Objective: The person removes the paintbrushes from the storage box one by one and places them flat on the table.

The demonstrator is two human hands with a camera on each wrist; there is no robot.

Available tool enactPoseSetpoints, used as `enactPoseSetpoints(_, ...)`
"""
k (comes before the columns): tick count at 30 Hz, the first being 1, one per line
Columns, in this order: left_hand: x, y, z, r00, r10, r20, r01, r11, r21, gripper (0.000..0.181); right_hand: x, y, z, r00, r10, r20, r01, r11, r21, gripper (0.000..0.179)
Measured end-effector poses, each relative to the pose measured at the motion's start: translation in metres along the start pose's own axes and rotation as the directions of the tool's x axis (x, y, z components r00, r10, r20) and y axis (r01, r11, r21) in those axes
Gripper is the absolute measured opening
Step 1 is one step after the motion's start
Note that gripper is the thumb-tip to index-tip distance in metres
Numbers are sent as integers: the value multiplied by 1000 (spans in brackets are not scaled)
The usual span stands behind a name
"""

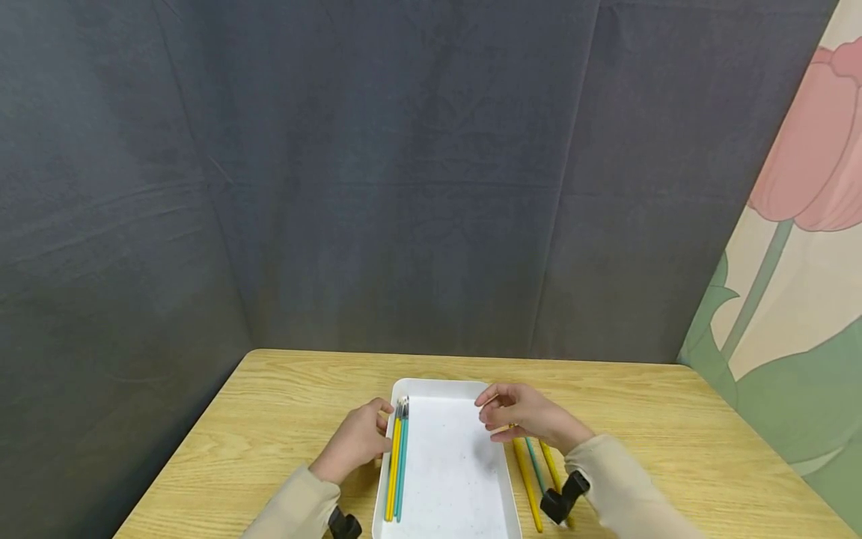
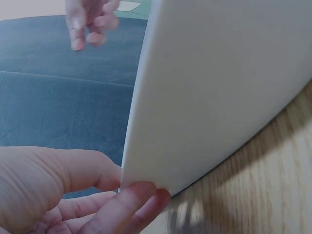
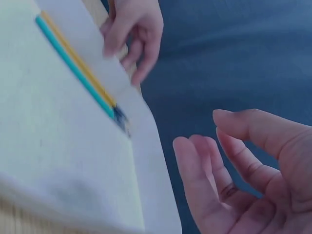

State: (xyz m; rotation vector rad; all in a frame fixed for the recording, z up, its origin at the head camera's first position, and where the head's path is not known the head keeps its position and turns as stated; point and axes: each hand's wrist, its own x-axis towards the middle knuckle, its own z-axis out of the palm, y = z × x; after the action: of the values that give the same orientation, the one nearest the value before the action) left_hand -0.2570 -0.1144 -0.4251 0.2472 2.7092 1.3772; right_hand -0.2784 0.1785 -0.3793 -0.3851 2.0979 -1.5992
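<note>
A white tray (image 1: 447, 464) lies on the table, with yellow paintbrushes (image 1: 393, 471) and teal paintbrushes (image 1: 402, 475) side by side along its left wall, bristles at the far end. My left hand (image 1: 357, 440) pinches the tray's left wall; in the left wrist view the thumb is at the rim and the fingertips (image 2: 139, 192) are against the outer side. Over the tray's right rim hovers my right hand (image 1: 525, 413), fingers loosely bent and holding nothing. In the right wrist view, that hand (image 3: 243, 180) has a gap between thumb and fingers.
To the right of the tray, partly under my right forearm, lie a yellow paintbrush (image 1: 527, 483), a teal paintbrush (image 1: 536, 466) and another yellow one. Behind the wooden table (image 1: 303, 382) hangs a dark curtain (image 1: 404, 224). A flower-patterned wall (image 1: 808, 299) stands at the right.
</note>
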Motion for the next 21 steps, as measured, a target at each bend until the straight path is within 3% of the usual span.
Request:
enactPoseSetpoints(11,0,1,0,1000,-8,-5,9,1000,10,47,25,-26,47,1000,1,25,-1,1000,-11,28)
enactPoseSetpoints(17,0,0,1,1000,2,-12,-2,1000,19,47,42,-25,67,998,12,62,-9,999,-41,24)
enactPoseSetpoints(21,1,1,1,1000,-6,-6,6,1000,26,47,52,-20,79,998,41,43,-38,997,-69,25)
